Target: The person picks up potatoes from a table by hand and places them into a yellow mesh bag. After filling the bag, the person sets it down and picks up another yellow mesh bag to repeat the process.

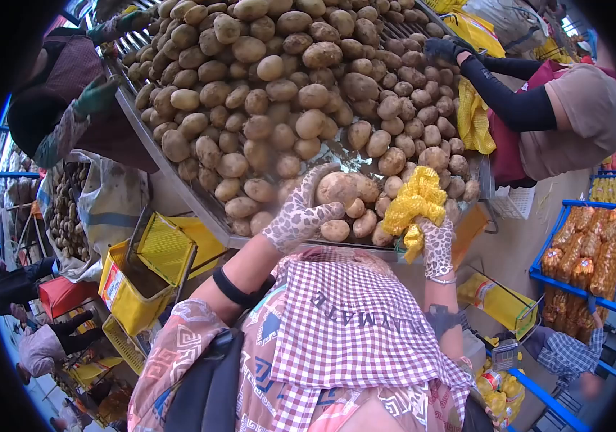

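Observation:
My left hand [299, 214], in a leopard-print glove, curls its fingers against a large brown potato [337, 189] at the near edge of the heap. Smaller potatoes [334, 230] lie just under and beside that hand. My right hand [435, 243], gloved in the same print, is closed on a bunched yellow mesh bag [417, 204]. The bag rests over potatoes at the near right of the sorting table, and partly hides my fingers. A wide heap of potatoes [257, 101] covers most of the table, with a bit of wet metal surface [344, 155] showing in the middle.
The table's metal rim [160, 162] runs in front of me. Co-workers stand at its left and right; one dark-gloved hand [446, 49] reaches in from the right. Yellow crates [139, 277] stand at lower left. A blue rack [581, 248] of bagged potatoes stands at right.

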Demonstrator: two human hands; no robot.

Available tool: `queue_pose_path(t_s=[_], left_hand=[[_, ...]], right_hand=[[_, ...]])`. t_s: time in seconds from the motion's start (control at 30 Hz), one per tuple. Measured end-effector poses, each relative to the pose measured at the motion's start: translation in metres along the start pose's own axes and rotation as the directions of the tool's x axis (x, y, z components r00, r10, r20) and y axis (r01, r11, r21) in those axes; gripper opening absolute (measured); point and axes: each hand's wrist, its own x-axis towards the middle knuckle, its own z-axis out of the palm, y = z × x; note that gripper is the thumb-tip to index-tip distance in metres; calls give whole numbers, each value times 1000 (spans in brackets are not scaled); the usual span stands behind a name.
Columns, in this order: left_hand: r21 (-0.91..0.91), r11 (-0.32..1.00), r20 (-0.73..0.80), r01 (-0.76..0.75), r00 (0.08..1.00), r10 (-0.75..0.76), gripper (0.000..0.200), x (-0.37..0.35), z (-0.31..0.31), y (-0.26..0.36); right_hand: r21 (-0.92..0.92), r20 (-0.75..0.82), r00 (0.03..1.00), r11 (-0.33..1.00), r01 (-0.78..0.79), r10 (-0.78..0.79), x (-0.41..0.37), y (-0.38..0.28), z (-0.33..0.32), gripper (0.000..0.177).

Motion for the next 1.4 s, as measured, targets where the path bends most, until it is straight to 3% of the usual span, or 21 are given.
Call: queue_pose_path(t_s=[0.07, 0.17, 0.2, 0.23, 0.27, 0.3, 0.37, 0.4, 0.43, 0.5, 0.67, 0.73, 0.77, 0.83, 0.9, 0.97, 1.0, 1.03, 1.1, 1.3, 1.4], left_hand=[[439, 893, -19, -99, 993, 119, 68, -2, -1, 0], [645, 761, -15, -75, 994, 111, 66, -7, 12, 17], [104, 994, -88, 41, 996, -32, 67, -6, 12, 3], [-475, 869, -68, 137, 979, -192, 68, -5, 13, -9], [-68, 998, -46, -14, 999, 11, 68, -7, 8, -15], [341, 920, 53, -193, 981, 186, 68, -12, 4, -15], [499, 857, -107, -130, 972, 210, 66, -22, 10, 7], [378, 915, -134, -140, 970, 203, 66, -27, 4, 0], [378, 916, -153, -136, 966, 206, 66, -31, 1, -1], [335, 926, -176, -174, 954, 244, 67, -36, -2, -2], [355, 922, -178, -156, 957, 230, 72, -44, -2, 4], [5, 987, -217, -161, 963, 158, 76, -47, 3, 5], [7, 987, -222, -161, 962, 159, 76, -49, 3, 0], [-131, 980, -182, -148, 976, 123, 78, -50, 0, -8], [34, 986, -171, -163, 971, 166, 75, -54, -1, -5], [348, 922, -135, -167, 965, 225, 68, -63, 1, 7], [353, 920, -155, -169, 959, 236, 62, -69, 5, 17], [356, 920, -174, -167, 955, 241, 62, -70, 4, 17], [80, 983, -204, -167, 962, 180, 61, -76, 7, 15], [161, 972, -249, -172, 946, 209, 66, -84, 10, 20], [-130, 981, -319, -142, 943, 94, 60, -87, 17, 26]], right_hand=[[-174, 32, 990, 974, 144, -140, 8, -23, 4, 41], [-322, 361, 823, 770, 550, -438, -18, -97, 59, 48], [-374, 491, 697, 596, 711, -524, -23, -105, 73, 49], [-386, 621, 546, 387, 837, -562, -28, -107, 86, 51], [-397, 691, 479, 269, 878, -542, -32, -106, 95, 48], [-393, 694, 475, 268, 880, -542, -29, -103, 93, 48], [-641, 470, 846, 562, 524, -252, 1, -88, 83, 42], [-736, 401, 889, 501, 456, -219, 27, -61, 64, 37], [-531, 353, 927, 789, 308, -124, 42, -39, 48, 32], [-369, 271, 961, 917, 149, -47, 46, -29, 37, 31], [-178, 391, 912, 962, 206, -123, 24, -63, 68, 37], [-103, 516, 840, 961, 257, -169, -4, -93, 92, 41], [-56, 639, 712, 905, 421, -292, -13, -97, 100, 43], [-132, 773, 426, 537, 833, -470, -17, -92, 108, 44], [-140, 807, 394, 507, 850, -439, -11, -77, 109, 44], [-451, 521, 843, 797, 402, -130, 20, -49, 98, 39], [-420, 468, 874, 838, 350, -131, 24, -51, 95, 37], [-246, 410, 911, 957, 150, -38, 30, -45, 92, 33], [-109, 416, 907, 987, 121, -65, 38, -40, 86, 32], [-12, 432, 895, 993, -119, 113, 26, -28, 84, 36], [79, 415, 904, 986, -148, 103, 25, -15, 75, 37]])
